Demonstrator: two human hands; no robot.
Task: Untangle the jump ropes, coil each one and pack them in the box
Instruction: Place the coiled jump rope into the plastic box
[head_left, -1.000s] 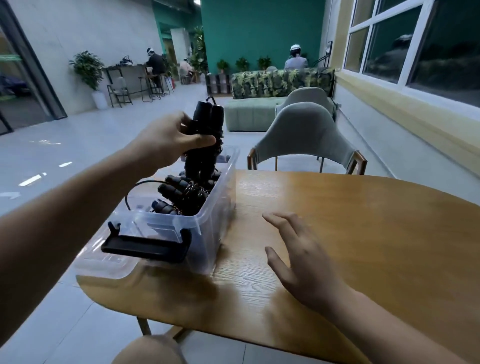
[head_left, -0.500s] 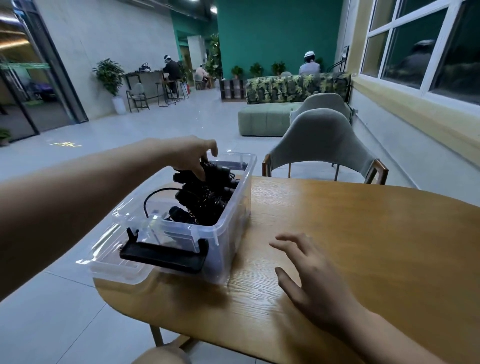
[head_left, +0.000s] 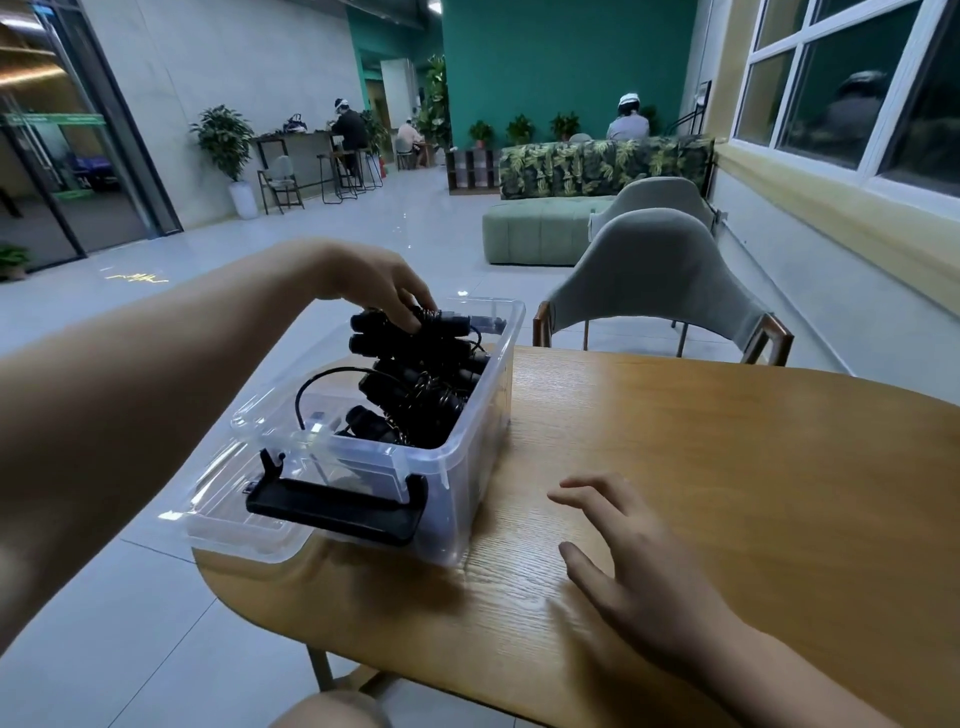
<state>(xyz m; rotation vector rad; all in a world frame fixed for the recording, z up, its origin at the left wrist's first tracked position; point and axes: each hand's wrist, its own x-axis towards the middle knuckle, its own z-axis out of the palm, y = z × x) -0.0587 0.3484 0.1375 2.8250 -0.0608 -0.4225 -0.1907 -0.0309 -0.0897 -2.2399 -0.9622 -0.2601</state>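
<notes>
A clear plastic box (head_left: 485, 415) stands at the left end of the wooden table (head_left: 727, 467). Inside it lie several coiled black jump ropes (head_left: 415, 395) with thick black handles, piled toward the far end. One thin cord loops out toward the near left. My left hand (head_left: 382, 288) reaches over the box from the left, and its curled fingertips hold the topmost bundle of handles. My right hand (head_left: 639, 571) hovers just over the table to the right of the box, fingers spread and holding nothing.
A black latch handle (head_left: 332, 512) sits on the box's near end, and a clear lid (head_left: 228, 519) sticks out past the table edge on the left. A grey chair (head_left: 654, 270) stands behind the table. Tiled floor lies to the left.
My left hand has brought the held jump rope bundle down from above the box onto the pile inside. My right hand has stayed by the box.
</notes>
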